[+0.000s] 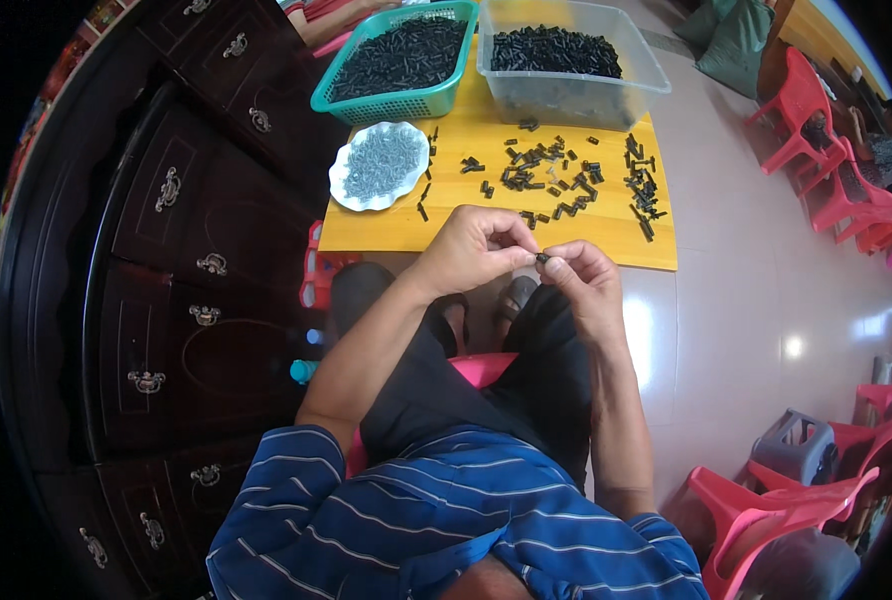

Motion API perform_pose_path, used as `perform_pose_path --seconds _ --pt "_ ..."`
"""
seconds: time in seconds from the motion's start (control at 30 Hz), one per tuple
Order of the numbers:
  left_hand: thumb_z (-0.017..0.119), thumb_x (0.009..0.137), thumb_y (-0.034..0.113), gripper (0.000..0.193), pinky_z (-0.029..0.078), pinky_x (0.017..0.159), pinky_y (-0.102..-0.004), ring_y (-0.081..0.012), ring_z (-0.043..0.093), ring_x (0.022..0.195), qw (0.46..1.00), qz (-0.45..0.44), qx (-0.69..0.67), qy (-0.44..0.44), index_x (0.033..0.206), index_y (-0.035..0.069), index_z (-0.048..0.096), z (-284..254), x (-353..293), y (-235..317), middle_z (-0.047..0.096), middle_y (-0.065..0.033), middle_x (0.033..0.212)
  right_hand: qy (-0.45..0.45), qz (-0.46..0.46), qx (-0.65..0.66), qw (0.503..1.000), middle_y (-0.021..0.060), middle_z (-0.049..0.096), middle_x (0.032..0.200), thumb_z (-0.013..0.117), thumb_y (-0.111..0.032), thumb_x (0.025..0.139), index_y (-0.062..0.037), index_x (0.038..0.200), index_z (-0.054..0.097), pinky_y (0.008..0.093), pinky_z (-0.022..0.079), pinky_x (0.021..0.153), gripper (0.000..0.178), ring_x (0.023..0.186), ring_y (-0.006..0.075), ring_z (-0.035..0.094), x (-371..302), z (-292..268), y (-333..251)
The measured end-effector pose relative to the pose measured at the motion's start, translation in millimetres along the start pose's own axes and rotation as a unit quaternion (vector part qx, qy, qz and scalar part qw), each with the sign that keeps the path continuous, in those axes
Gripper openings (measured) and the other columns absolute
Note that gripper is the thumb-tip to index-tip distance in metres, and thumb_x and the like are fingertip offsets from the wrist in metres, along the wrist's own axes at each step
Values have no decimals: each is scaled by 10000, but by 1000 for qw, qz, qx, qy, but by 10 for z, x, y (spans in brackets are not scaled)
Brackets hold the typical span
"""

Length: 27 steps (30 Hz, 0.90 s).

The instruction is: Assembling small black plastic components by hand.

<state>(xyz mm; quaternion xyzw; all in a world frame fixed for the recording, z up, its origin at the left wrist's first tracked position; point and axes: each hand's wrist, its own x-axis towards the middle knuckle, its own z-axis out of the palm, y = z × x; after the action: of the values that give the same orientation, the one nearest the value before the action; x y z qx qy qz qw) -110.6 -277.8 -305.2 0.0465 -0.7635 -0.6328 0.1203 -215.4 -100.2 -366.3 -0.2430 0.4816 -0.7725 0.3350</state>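
A small black piece [543,258] is at the near edge of the worktop [391,232], gripped between the fingertips of the left hand [476,246] and right hand [590,288]. Mostly covered, its long axis seems to run left to right; which end leads is hidden. It appears partway through handling. Loose black pieces [516,181] lie across the worktop's middle and right; a green basket [398,107] and clear bin [511,98] at its far side hold more, finished or not cannot be told. A white dish [342,182] sits at its left.
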Motion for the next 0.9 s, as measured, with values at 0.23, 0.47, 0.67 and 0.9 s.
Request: perform_pose_path --seconds 0.23,0.47,0.67,0.9 --pt "739 859 -17 54 535 683 -241 -77 669 763 999 35 16 20 912 -9 732 69 14 87 725 -34 829 -25 -7 39 999 55 736 928 705 -53 963 -6 1044 691 250 550 785 95 820 98 664 10 -22 -37" --pt "705 794 19 62 547 680 -356 -275 710 765 952 147 267 -24 854 13 717 43 67 201 713 -128 814 -8 -7 -39 999 17 709 885 704 -43 963 1 1024 685 221 523 760 78 803 72 639 3 -25 31" --pt "708 811 9 123 557 705 -355 -257 715 775 964 131 228 -26 933 15 706 44 58 201 711 -120 817 -6 26 1 1000 24 717 905 696 -40 965 5 1027 693 225 530 762 76 804 80 650 -20 9 -46" --pt "714 823 -11 252 566 731 -333 -230 714 779 968 130 214 -29 1073 11 689 6 111 165 717 -123 881 -29 74 13 997 37 727 939 686 -73 972 -6 1077 697 244 544 801 126 827 94 669 9 -23 -81"
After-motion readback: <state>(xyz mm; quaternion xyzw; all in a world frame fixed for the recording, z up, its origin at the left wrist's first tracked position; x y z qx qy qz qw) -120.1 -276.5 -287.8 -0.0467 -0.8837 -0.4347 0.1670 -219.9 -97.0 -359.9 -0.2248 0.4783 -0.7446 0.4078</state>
